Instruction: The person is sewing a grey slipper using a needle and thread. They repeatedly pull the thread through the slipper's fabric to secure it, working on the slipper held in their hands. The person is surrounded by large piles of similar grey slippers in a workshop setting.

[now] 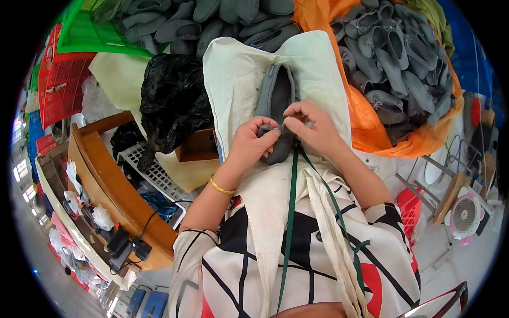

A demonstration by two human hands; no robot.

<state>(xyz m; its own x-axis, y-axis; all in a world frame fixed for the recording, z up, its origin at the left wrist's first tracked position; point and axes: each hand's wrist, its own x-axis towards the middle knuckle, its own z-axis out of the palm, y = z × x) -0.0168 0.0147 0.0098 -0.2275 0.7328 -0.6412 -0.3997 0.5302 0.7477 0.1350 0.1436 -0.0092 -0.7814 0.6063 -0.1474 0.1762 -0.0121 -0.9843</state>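
Observation:
A dark grey slip-on shoe [269, 87] lies lengthwise on the pale cloth [233, 79] over my lap, its opening facing up. My left hand [251, 139] is closed around the near part of the shoe, thumb and forefinger pinching at the front edge of the opening. From the other side my right hand [314, 126] pinches with thumb and forefinger at the same spot, and the fingertips of both hands almost meet. The small piece between the fingertips is mostly hidden, so I cannot make out its shape.
An orange sack [366, 143] full of grey shoes [392, 63] stands at the far right. More grey shoes [185, 33] lie beyond the cloth, beside a green basket [79, 34]. To the left are a black plastic bag [172, 95], a white crate [154, 169] and a wooden desk [114, 185].

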